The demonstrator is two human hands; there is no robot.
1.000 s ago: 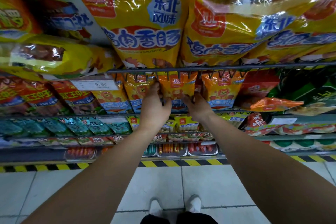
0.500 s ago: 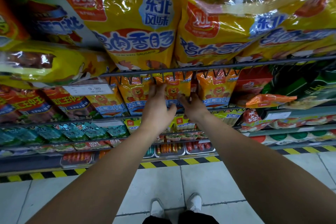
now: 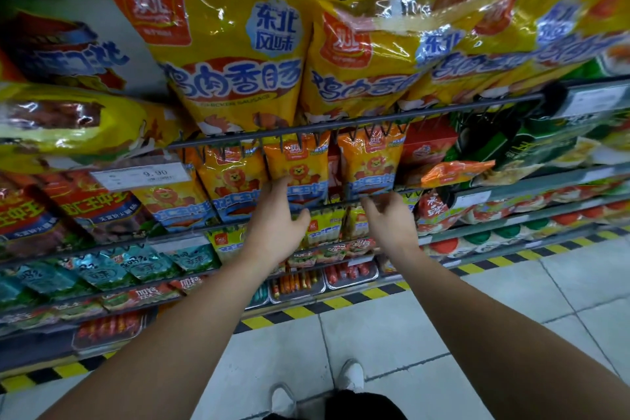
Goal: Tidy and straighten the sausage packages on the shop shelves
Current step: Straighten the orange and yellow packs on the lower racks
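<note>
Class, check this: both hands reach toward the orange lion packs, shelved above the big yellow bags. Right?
No. The head view shows the orange lion packs shelved below the big yellow bags; the left hand and right hand do reach toward them.

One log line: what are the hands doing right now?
left hand: touching middle lion package | right hand: at shelf rail, grip unclear
</note>
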